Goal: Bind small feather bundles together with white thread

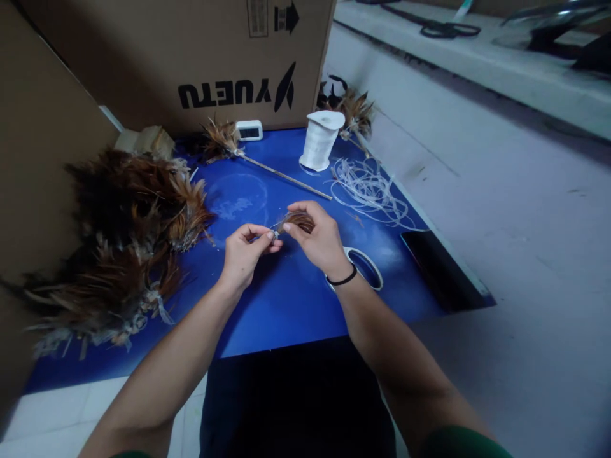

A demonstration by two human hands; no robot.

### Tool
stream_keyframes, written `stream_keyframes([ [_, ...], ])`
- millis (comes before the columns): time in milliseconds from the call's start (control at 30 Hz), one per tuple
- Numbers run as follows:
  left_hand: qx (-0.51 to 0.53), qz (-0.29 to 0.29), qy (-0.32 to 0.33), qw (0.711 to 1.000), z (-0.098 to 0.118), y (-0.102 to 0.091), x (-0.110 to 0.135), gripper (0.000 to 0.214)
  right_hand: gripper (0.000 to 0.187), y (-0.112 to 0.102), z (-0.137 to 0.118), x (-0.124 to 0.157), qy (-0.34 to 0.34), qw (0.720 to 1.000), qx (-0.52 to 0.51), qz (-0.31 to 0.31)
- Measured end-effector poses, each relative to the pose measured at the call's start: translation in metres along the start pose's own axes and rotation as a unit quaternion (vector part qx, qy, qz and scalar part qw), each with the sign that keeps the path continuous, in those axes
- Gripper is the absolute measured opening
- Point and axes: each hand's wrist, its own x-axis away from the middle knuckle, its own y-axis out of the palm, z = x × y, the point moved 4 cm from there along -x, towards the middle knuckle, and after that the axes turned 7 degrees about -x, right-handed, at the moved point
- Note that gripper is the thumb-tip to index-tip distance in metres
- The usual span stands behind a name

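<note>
A small bunch of brown feathers (300, 221) is held between my two hands over the blue table. My left hand (245, 251) pinches its pale, bound base with thumb and fingers. At the feathered end, my right hand (317, 235) has its fingers curled around the plumes. Under my right wrist lies a pair of scissors with white handles (367, 267), partly hidden by the arm. Just beyond the hands, a thin stick with feathers tied at one end (286, 175) rests on the table.
Piles of brown feather bunches (138, 203) fill the left side. A white spool (319, 143), a tangle of clear strips (367, 191) and a small white device with a dark screen (249, 130) stand toward the back. A black phone-like slab (442, 270) lies right. Cardboard boxes (143, 57) wall the back.
</note>
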Motion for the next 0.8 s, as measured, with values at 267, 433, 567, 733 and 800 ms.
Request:
stream_keyframes([
  [267,0.016,0.023,-0.011,1.0,0.0,-0.001,-0.001,0.026,0.009,0.006,-0.025,0.008,-0.107,0.974,0.198,-0.029],
  [433,0.001,0.027,-0.002,1.0,-0.001,-0.001,0.0,0.025,0.013,0.012,-0.021,0.009,-0.086,0.975,0.189,-0.084],
  [567,0.0,0.02,-0.002,1.0,-0.003,0.0,0.0,0.027,0.014,0.014,-0.013,0.007,-0.044,0.988,0.103,-0.109],
  [733,0.021,-0.006,-0.016,1.0,-0.004,0.0,0.001,0.032,0.011,0.014,-0.008,0.006,-0.007,0.992,0.087,-0.096],
  [800,0.021,-0.01,-0.019,1.0,-0.004,0.0,0.001,0.032,0.011,0.015,-0.008,0.006,-0.006,0.992,0.085,-0.093],
])
